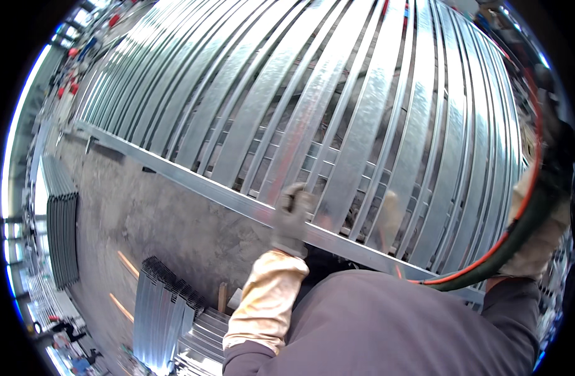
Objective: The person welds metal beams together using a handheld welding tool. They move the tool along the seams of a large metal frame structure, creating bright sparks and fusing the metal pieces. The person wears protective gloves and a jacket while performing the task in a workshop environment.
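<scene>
My left hand (292, 218), in a grey work glove with a beige sleeve protector, is over the near rail (199, 188) of a large metal frame. Its fingers look curled in, and motion blurs them slightly; nothing shows in them. Long galvanised steel slats (375, 131) lie side by side across the frame, stretching away from me. My right arm reaches up along the right rim, and the right hand (550, 119) is dark there, its fingers not readable. Beside it runs a dark green cable (522, 235) with an orange hose (533, 188); what that hand holds is hidden.
Stacked metal profiles (159, 319) lie on the concrete floor (174, 219) at lower left, near wooden battens (121, 307). Another stack of dark-edged profiles (63, 241) stands farther left. Gaps between the slats show metal pieces below.
</scene>
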Demonstrator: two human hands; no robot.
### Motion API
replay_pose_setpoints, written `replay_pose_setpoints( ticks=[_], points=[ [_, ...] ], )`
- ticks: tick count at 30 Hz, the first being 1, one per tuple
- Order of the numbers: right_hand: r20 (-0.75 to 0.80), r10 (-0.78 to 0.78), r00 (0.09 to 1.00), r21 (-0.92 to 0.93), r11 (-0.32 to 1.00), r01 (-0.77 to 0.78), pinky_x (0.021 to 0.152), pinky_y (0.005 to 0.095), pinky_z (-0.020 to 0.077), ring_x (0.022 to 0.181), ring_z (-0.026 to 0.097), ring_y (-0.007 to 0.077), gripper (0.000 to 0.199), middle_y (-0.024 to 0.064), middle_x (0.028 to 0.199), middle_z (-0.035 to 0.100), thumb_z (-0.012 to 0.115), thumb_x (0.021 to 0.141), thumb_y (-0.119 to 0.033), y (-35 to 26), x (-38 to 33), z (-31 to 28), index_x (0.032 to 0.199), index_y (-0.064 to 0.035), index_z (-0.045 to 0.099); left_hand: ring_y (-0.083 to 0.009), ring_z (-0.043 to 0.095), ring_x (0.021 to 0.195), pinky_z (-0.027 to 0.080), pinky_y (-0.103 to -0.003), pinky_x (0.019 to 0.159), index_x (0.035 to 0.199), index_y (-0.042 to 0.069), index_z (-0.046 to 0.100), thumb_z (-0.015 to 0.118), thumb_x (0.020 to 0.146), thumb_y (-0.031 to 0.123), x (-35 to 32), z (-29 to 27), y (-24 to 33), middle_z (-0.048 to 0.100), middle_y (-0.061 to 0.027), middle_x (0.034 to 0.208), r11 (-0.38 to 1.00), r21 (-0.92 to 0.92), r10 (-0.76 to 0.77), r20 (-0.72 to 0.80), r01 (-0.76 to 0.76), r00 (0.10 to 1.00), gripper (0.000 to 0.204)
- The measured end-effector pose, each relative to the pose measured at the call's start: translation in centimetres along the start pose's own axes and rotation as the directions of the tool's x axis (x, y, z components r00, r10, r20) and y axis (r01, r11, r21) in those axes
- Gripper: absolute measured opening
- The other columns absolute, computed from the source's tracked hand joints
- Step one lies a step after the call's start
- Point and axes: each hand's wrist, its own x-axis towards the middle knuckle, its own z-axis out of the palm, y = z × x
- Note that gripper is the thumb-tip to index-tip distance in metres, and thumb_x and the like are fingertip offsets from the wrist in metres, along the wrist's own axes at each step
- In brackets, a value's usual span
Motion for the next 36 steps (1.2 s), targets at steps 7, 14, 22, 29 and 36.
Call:
replay_pose_setpoints(
  ticks=[7,14,22,29,36],
  points=[
    [0.450,0.470,0.759,0.168,0.790,-0.589,0.047,0.0245,0.0588,0.052,0.066,0.0152,0.044,0.0147,0.086,0.070,0.054,0.099,-0.035,13.8,7.8,18.3,0.116,0.0058,0.053,-0.0105,0.059,0.089,0.048,-0.022,0.075,0.139,-0.001,0.045,0.055,0.094,0.001,1.8,3.9,5.7,0.064,-0.0084,0.107,0.888,-0.435,-0.033,0.260,0.148,0.965,0.047],
    [0.667,0.567,0.484,-0.004,0.652,-0.758,0.044,0.0271,0.0557,0.052,0.065,0.0162,0.040,0.0125,0.084,0.069,0.061,0.098,-0.027,27.1,8.1,31.0,0.119,0.0055,0.054,-0.0078,0.054,0.069,0.043,-0.021,0.061,0.103,0.001,0.051,0.061,0.091,0.001,6.6,-0.5,2.0,0.061,-0.0047,0.086,0.571,-0.808,-0.128,0.084,0.143,0.988,0.016],
    [0.730,0.544,0.413,-0.036,0.634,-0.773,0.046,0.0270,0.0546,0.054,0.065,0.0136,0.039,0.0080,0.087,0.068,0.060,0.099,-0.029,31.7,8.0,35.0,0.118,0.0042,0.058,-0.0071,0.055,0.068,0.044,-0.021,0.061,0.099,-0.001,0.055,0.075,0.088,0.014,7.2,-4.1,-0.2,0.061,-0.0028,0.080,0.727,-0.658,-0.277,-0.019,0.197,0.961,0.027],
    [0.749,0.556,0.362,-0.095,0.630,-0.771,0.071,0.0266,0.0535,0.080,0.062,0.0093,0.043,0.0046,0.098,0.067,0.063,0.097,-0.035,31.6,8.7,36.2,0.122,-0.0001,0.061,-0.0095,0.059,0.079,0.048,-0.025,0.070,0.104,-0.002,0.057,0.083,0.081,0.026,7.4,-5.3,-0.9,0.063,-0.0037,0.091,0.737,-0.651,-0.271,-0.040,0.180,0.962,0.045],
    [0.753,0.622,0.214,-0.151,0.480,-0.864,0.060,0.0230,0.0542,0.068,0.062,0.0068,0.044,0.0043,0.094,0.066,0.063,0.097,-0.036,31.6,9.3,36.2,0.120,0.0013,0.059,-0.0058,0.057,0.070,0.046,-0.022,0.061,0.099,-0.001,0.060,0.083,0.081,0.022,7.3,-5.5,-1.2,0.065,-0.0015,0.084,0.764,-0.612,-0.321,-0.092,0.201,0.942,0.036]
  ],
)
